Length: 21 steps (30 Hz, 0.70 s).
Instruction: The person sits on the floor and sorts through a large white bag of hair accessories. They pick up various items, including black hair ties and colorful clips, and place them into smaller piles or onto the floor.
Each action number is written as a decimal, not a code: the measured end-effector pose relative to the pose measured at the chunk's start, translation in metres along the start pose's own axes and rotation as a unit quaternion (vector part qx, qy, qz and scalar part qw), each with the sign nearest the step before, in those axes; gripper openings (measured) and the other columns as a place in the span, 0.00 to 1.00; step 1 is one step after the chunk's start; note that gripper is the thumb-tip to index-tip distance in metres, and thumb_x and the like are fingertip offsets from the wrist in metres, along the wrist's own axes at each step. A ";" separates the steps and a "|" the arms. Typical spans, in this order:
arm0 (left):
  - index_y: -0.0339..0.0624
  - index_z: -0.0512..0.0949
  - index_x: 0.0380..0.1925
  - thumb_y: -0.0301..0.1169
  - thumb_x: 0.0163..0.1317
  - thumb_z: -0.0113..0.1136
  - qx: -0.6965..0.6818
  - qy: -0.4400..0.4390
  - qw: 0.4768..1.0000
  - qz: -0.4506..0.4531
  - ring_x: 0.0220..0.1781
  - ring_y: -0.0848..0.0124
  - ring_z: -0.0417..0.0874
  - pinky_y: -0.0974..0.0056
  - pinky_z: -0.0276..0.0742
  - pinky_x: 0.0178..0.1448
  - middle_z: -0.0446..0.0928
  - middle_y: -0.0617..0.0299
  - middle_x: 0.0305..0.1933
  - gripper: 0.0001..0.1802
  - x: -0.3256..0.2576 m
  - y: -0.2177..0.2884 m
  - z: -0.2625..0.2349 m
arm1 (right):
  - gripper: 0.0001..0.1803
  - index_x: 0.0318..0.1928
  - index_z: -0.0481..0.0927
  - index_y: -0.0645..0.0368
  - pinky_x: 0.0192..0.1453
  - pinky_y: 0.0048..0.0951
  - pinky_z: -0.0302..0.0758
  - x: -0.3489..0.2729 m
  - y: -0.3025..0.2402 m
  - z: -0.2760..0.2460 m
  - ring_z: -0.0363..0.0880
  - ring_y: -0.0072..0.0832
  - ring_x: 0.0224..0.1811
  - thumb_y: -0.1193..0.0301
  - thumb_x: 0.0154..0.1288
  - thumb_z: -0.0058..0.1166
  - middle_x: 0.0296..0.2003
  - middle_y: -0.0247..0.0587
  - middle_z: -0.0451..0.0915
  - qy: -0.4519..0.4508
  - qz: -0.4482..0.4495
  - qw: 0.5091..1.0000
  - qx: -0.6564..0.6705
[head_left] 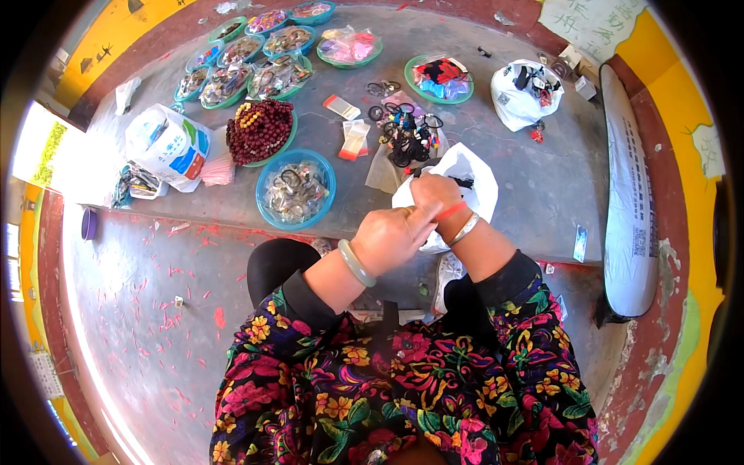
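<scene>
at the near edge of the grey platform (535,198), see the left hand (393,236) and the right hand (436,198) meeting just over the mouth of an open white bag (479,172). note the left hand with fingers bent, against the right hand and close to a red band (449,211) lying across the right wrist; cannot tell whether gripping it. note the right hand with fingers curled downward at the bag's mouth; cannot tell whether clenched on anything, with the fingertips hidden. make out something black (465,183) inside the bag, just beside the right hand. just beyond, find a heap of dark hair ties (409,141) with small coloured bits, partly on clear plastic (381,172). to the left of the heap, see orange-and-white cards (354,138) lying flat; nearer, a blue basin (332,194) filled with clear-wrapped pieces (294,190). behind that, see dark red beads (260,136) mounded in a green basin (291,138). farther left, see a pink stack (218,169) next to a white container (167,147). on the far right side, find a second white bag (511,105) holding dark items (535,79). spot a pale bangle (356,263) on the left wrist, a silvery one (465,228) on the right.
</scene>
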<state>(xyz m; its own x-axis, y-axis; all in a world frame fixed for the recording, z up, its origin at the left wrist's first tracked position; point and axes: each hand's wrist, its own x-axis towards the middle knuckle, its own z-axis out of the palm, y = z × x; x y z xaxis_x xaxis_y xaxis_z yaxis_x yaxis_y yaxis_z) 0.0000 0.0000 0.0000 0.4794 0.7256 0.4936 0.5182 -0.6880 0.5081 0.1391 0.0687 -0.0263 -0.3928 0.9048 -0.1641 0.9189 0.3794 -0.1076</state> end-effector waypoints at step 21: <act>0.39 0.79 0.34 0.35 0.57 0.55 -0.192 -0.278 0.922 -0.189 0.31 0.65 0.79 0.62 0.74 0.39 0.79 0.56 0.29 0.11 -0.014 -0.019 0.011 | 0.16 0.43 0.77 0.63 0.27 0.16 0.67 -0.010 0.025 -0.027 0.75 0.17 0.26 0.69 0.55 0.59 0.28 0.32 0.79 -0.001 0.106 0.666 0.738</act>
<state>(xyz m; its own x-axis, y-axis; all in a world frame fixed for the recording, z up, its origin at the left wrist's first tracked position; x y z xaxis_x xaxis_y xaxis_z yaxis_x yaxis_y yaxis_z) -0.0089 0.0029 -0.0244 0.6605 0.7351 -0.1528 0.4843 -0.2615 0.8349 0.1665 0.0741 -0.0009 -0.2614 0.9067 -0.3309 -0.0814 -0.3624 -0.9285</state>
